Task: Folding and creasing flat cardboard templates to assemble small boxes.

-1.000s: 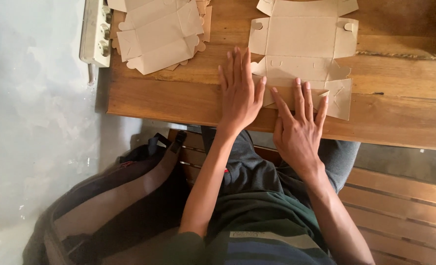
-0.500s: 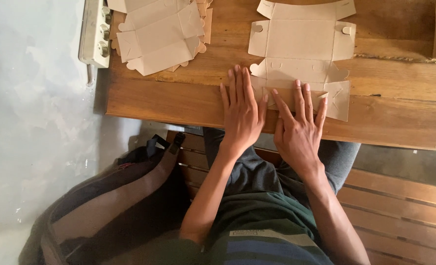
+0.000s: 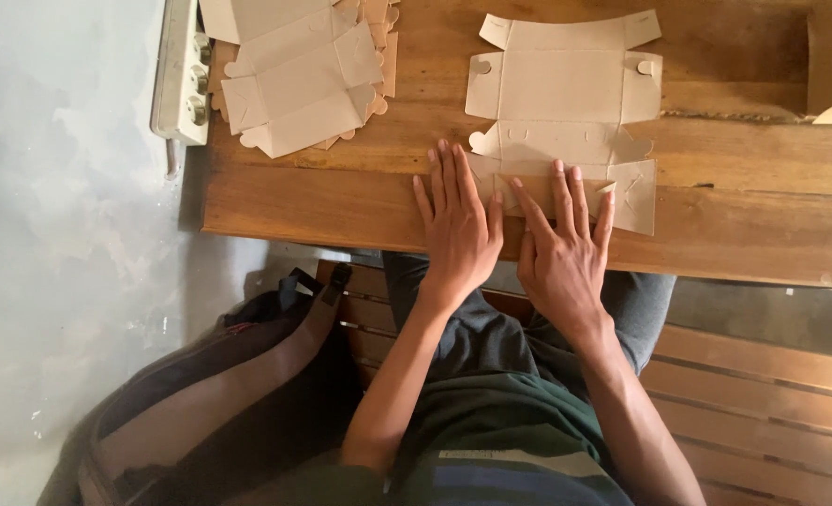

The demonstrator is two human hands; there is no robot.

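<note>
Underfoot, so to speak, the working surface is a wooden plank table point(image 3: 322, 192), warm brown with visible grain, its near edge running across the view just above the person's lap. To the left the table ends short of a pale grey wall point(image 3: 60, 187), and a white power strip point(image 3: 180, 75) sits along that left edge. Below the table a slatted wooden bench point(image 3: 763, 375) carries the person, and a dark backpack with a tan panel point(image 3: 219, 403) rests at the lower left, against the bench.

A flat, unfolded cardboard box blank point(image 3: 561, 84) lies on the table straight ahead, its lowest flap close to the near edge. Both hands rest on that lowest strip: the left hand point(image 3: 458, 230) lies flat with fingers spread slightly, pressing the flap's left end, and the right hand point(image 3: 566, 248) lies flat beside it, fingers spread over the middle. Neither grip pinches anything; both are open palms pressing down. The thumbs nearly meet.

A stack of more blanks point(image 3: 299, 70) lies at the far left corner, well apart from the hands. Bare wood lies between the stack and the blank, and more to the right.
</note>
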